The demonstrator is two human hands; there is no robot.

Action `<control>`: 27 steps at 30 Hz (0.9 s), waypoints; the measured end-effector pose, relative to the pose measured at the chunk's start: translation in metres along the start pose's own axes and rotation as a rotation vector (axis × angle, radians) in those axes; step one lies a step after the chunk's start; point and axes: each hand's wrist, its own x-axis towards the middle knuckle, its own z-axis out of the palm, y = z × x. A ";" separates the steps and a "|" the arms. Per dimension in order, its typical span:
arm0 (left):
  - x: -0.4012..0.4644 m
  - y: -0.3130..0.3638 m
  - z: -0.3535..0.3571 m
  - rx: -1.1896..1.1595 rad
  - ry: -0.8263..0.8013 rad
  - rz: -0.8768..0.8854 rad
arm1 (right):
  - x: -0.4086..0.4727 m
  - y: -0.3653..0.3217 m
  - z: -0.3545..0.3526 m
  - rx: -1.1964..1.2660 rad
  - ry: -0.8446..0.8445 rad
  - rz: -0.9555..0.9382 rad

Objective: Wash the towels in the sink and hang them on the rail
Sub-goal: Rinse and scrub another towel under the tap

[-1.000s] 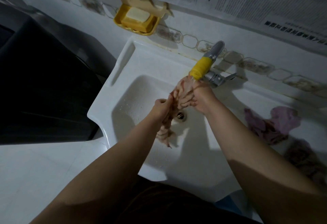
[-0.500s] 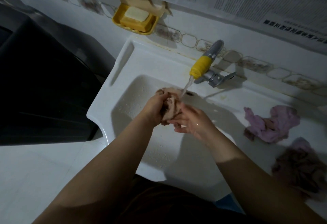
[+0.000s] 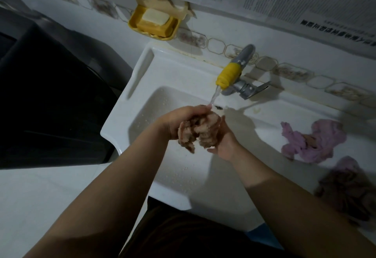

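The brown towel point(image 3: 198, 132) is in the middle of the frame, crumpled into a wet ball above the white sink point(image 3: 142, 86). In the head view, the only view here, both hands press it between them. The left hand point(image 3: 179, 122) lies over its left side with the fingers curled tight on the cloth. The right hand point(image 3: 222, 142) supports it from the right and from below, palm turned to the towel, fingers half closed around it. The bundle sits just under the stream of water point(image 3: 214, 97) that falls from the yellow spout point(image 3: 227, 74) of the tap, probably so that the water goes through the cloth while it is squeezed.

Two more towels wait on the sink's ledge at the right: a pink towel point(image 3: 317, 141) and, lower, a dark brownish towel point(image 3: 350, 188) in shadow. They lie apart from the basin, so I judge they are either already washed or next in turn; I cannot tell which. A bar of soap point(image 3: 155, 17) rests in a yellow soap dish point(image 3: 133, 20) on the wall, upper centre. No rail is visible, so hanging is not yet begun.
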 end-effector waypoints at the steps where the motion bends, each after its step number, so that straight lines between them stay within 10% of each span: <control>1: -0.002 0.002 -0.004 0.033 -0.020 0.019 | -0.002 0.002 0.003 0.014 -0.035 0.019; 10: -0.013 0.016 -0.051 0.835 0.410 -0.057 | -0.032 -0.028 0.000 -0.154 -0.098 -0.186; 18: 0.025 -0.016 -0.012 -0.143 0.509 0.062 | -0.054 -0.047 0.052 -0.598 0.244 -0.576; 27: 0.043 -0.005 0.030 -0.154 0.629 0.157 | -0.039 -0.066 0.073 -0.580 0.441 -0.599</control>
